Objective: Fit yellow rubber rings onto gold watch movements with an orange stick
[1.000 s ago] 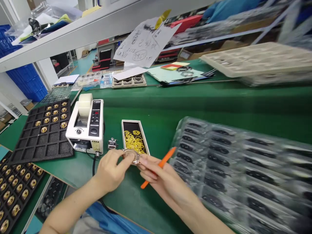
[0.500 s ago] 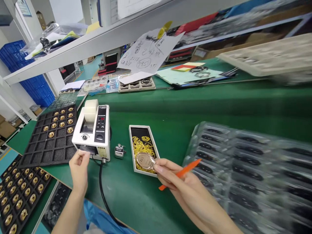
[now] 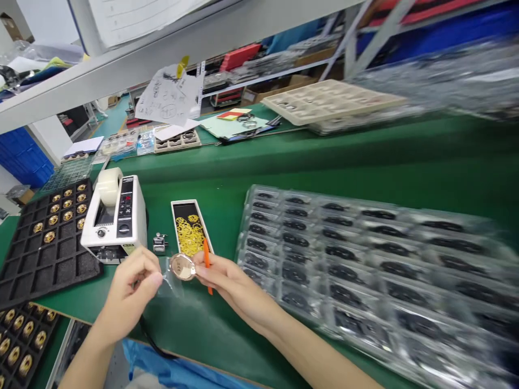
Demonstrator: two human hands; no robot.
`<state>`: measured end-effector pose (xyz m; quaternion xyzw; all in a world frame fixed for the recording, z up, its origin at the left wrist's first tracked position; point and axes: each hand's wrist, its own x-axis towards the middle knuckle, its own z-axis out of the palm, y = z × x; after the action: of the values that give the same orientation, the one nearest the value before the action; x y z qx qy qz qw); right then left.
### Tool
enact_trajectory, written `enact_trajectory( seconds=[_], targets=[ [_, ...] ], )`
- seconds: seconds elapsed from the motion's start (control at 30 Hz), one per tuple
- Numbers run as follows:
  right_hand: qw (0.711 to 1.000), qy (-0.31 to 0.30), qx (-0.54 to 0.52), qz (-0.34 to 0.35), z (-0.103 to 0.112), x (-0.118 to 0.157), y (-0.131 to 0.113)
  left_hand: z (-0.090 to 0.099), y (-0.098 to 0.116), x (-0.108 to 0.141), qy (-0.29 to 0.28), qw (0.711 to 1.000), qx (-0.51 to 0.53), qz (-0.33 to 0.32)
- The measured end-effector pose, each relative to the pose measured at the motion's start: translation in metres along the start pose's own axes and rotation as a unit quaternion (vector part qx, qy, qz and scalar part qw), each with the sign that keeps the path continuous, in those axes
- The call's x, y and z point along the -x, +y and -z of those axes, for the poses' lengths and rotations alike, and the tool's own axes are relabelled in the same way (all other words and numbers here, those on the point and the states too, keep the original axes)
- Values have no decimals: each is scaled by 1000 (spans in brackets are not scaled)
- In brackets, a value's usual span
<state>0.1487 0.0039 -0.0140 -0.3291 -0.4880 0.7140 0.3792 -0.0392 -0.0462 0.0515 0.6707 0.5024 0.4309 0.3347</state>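
My right hand [image 3: 231, 281] grips a round, shiny rose-gold watch case [image 3: 182, 267] by its edge, its back facing me. An orange stick [image 3: 207, 253] is also tucked between that hand's fingers. My left hand [image 3: 132, 289] pinches a piece of clear tape [image 3: 172, 287], which lies against or just beside the watch case; I cannot tell whether it is stuck on. A white tape dispenser [image 3: 138, 210] with a roll of clear tape [image 3: 110, 183] stands behind my left hand. Beyond the watch case is a white box [image 3: 173, 208] of yellow rings [image 3: 188, 233].
A tally counter [image 3: 160, 243] sits between dispenser and box. Clear plastic trays [image 3: 316, 254] with black parts cover the right side. Black foam trays [image 3: 60, 265] with gold rings lie at left. A beige tray [image 3: 324, 105] and papers [image 3: 227, 125] are at the back, under a shelf [image 3: 162, 59].
My left hand has moved from the dispenser's front towards the watch case, bringing a piece of tape. The view has turned right. The orange stick now stands nearly upright.
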Motion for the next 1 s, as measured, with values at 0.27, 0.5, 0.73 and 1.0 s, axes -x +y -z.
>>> enact_trajectory(
  seconds=[0.27,0.5,0.73,1.0],
  targets=[
    [997,-49,-66,1,-2,1,-7,-25,-16,-12,-18,998,1,64],
    [995,-78,-67,15,1,3,-4,-22,-15,-13,-40,997,5,72],
    [996,-75,-52,12,0,3,-6,-24,-17,-12,-37,996,2,79],
    [997,-69,-40,9,0,3,-6,-27,-23,-13,-32,996,-21,78]
  ],
)
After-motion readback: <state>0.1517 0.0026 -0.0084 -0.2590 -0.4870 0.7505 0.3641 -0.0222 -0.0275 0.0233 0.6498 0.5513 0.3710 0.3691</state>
